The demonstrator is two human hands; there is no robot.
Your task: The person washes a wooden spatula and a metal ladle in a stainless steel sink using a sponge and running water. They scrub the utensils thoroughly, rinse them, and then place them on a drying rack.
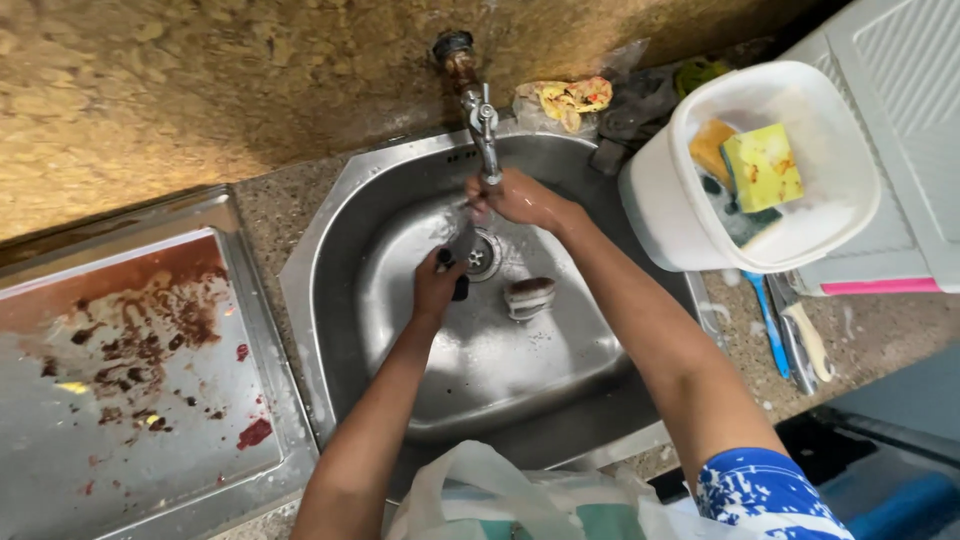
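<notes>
Both hands are over the steel sink [400, 390], under the tap [482, 125]. Left hand [436, 285] is closed around a dark handle, looks like a knife [460, 250]; the blade runs up from the fist toward the water, angled so the stream hits it. Black handle end pokes out just below the fist. Right hand [520, 200] is up at the tap spout, fingers curled at the blade tip or the spout end. Can't tell whether it grips the blade or just rubs it; wet and blurred there.

Drain [482, 258] sits between the two hands, slightly below the right one, so run-off goes straight down. A small sponge or scrub pad [530, 297] lies on the sink floor just right of the left hand, not touched, within easy reach. Sink floor is foamy near the forearms.

Right of the right arm: white plastic tub [660, 215] on the sink edge, holding a yellow sponge [762, 165] and soapy water, kept next to the washing spot. Below it on the worktop [880, 330], a blue-handled tool and a pale-handled one [790, 330] lie side by side, well apart from the hands. Behind the tap, a crumpled yellow rag [572, 100].

Far left of the left arm: a steel tray [140, 360] with reddish-brown smears. Nearest the body, a plastic bag [480, 495] at the sink front.
</notes>
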